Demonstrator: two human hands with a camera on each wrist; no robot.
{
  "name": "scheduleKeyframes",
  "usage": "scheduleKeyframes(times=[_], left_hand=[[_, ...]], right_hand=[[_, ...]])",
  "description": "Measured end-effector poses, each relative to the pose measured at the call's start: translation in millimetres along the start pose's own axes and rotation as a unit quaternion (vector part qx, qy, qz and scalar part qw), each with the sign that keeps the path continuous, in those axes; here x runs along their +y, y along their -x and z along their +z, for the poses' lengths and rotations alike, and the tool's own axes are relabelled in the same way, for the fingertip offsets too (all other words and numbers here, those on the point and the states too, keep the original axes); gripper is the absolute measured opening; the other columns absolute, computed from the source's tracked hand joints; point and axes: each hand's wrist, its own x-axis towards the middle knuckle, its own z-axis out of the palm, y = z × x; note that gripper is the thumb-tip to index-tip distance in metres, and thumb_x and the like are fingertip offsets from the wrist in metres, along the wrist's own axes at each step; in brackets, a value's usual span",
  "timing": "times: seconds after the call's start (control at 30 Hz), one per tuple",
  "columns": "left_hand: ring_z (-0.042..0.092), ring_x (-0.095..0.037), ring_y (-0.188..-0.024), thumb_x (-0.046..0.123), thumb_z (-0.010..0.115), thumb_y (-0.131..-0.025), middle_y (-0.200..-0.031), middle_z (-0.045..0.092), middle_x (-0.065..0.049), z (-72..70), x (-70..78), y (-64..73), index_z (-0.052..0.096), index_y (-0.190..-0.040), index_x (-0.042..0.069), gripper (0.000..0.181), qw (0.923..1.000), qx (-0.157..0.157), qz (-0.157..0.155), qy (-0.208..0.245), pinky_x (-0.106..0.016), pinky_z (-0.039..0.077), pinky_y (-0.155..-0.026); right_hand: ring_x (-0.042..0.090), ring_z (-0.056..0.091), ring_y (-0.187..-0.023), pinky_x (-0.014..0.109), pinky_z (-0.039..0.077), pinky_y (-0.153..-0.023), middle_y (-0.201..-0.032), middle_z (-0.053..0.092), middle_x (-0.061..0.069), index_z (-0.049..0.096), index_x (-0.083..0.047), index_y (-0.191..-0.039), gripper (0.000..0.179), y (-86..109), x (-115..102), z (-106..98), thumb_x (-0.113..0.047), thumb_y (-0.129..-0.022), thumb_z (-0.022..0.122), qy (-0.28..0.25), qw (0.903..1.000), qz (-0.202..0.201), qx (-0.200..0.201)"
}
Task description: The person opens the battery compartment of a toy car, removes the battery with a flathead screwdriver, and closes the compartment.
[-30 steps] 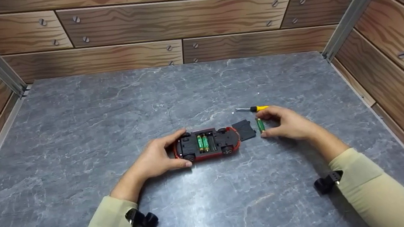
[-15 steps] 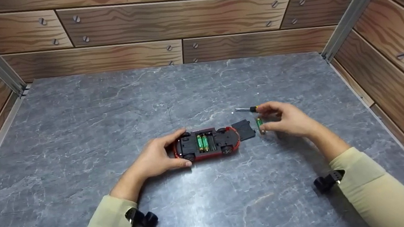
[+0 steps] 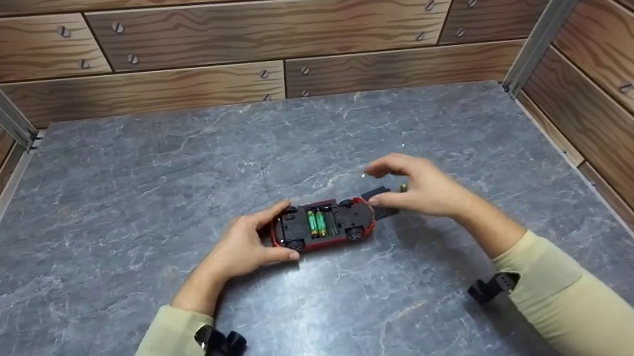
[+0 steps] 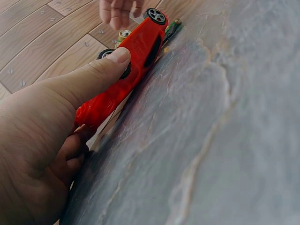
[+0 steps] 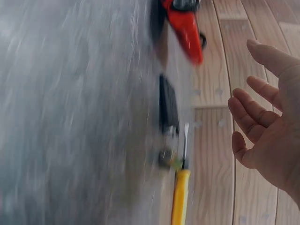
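A red toy car [image 3: 356, 221] lies wheels-up on the table in the head view, its black underside and battery bay exposed. Two green batteries [image 3: 317, 223] sit side by side in that bay, with an unfilled slot to their right. My left hand [image 3: 245, 246] grips one end of the car between thumb and fingers. Over the car's other end hovers my right hand [image 3: 425, 188], fingers parted and holding nothing, as the right wrist view also shows. Beneath it lies the black battery cover [image 5: 168, 105]. A loose green battery [image 3: 404, 187] is mostly hidden behind the right hand.
A screwdriver [image 5: 180, 197] with a yellow handle lies beyond the loose battery, hidden by the right hand in the head view. Small bright specks dot the grey marbled table [image 3: 176, 168] near the right fingertips. Wood-patterned walls [image 3: 274, 31] enclose the table at back and sides.
My right hand has released the green battery beside the cover and moved left towards the car, fingers spread. My left hand and the car have stayed in place.
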Motion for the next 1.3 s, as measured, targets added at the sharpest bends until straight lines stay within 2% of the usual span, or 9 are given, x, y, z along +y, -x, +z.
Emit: scheduleKeyframes(times=[0.17,0.43,0.63,0.87,1.07,1.3], left_hand=[[0.057,-0.033,-0.137,0.04,0.098,-0.073,-0.158,0.053,-0.012,-0.3,-1.0,-0.5,0.046,-0.162,0.021,0.105,0.9999,0.001,-0.009,-0.006,-0.053,0.036,-0.122],[0.057,-0.032,-0.137,0.041,0.098,-0.073,-0.156,0.055,-0.012,-0.1,-1.5,-0.8,0.048,-0.161,0.02,0.104,1.0,0.002,0.002,-0.007,-0.052,0.037,-0.121],[0.055,-0.031,-0.139,0.041,0.098,-0.073,-0.157,0.054,-0.01,-0.6,-1.3,-0.9,0.048,-0.161,0.021,0.104,1.0,0.001,0.001,-0.007,-0.051,0.037,-0.122],[0.058,-0.032,-0.136,0.039,0.098,-0.075,-0.154,0.057,-0.013,-1.4,-0.4,0.6,0.048,-0.161,0.019,0.102,0.9999,0.003,0.009,-0.004,-0.052,0.038,-0.12],[0.057,-0.032,-0.138,0.04,0.098,-0.074,-0.155,0.056,-0.013,-0.8,-0.4,0.2,0.047,-0.161,0.019,0.103,1.0,0.001,0.006,-0.005,-0.052,0.038,-0.121],[0.057,-0.031,-0.138,0.041,0.097,-0.075,-0.154,0.057,-0.013,-0.2,-0.3,-0.1,0.047,-0.162,0.02,0.102,0.9999,0.0,0.005,-0.016,-0.051,0.039,-0.12]], right_hand=[[0.025,0.061,-0.126,0.055,0.046,-0.113,-0.135,0.069,0.006,0.069,-0.01,-0.137,0.054,-8.3,-17,16,-0.029,-0.09,0.088,0.012,0.9992,-0.032,-0.022],[0.023,0.063,-0.123,0.047,0.049,-0.109,-0.133,0.07,0.003,0.072,-0.01,-0.132,0.053,-19.7,-28,40,-0.034,-0.087,0.089,0.036,0.9967,-0.065,-0.033],[0.025,0.059,-0.129,0.048,0.046,-0.113,-0.138,0.066,0.005,0.072,-0.012,-0.131,0.052,-23.8,-30,51,-0.038,-0.088,0.088,0.046,0.9959,-0.06,-0.05],[0.032,0.054,-0.138,0.054,0.042,-0.117,-0.149,0.059,0.009,0.071,-0.014,-0.133,0.056,-24.3,-27,60,-0.043,-0.088,0.086,0.06,0.9948,-0.039,-0.072],[0.033,0.055,-0.138,0.056,0.043,-0.116,-0.151,0.058,0.009,0.07,-0.015,-0.134,0.057,-24.3,-27,65,-0.044,-0.088,0.085,0.063,0.9941,-0.026,-0.084],[0.034,0.055,-0.137,0.055,0.043,-0.116,-0.15,0.059,0.012,0.071,-0.014,-0.133,0.056,-24.4,-25,69,-0.043,-0.088,0.085,0.059,0.9938,-0.035,-0.087]])
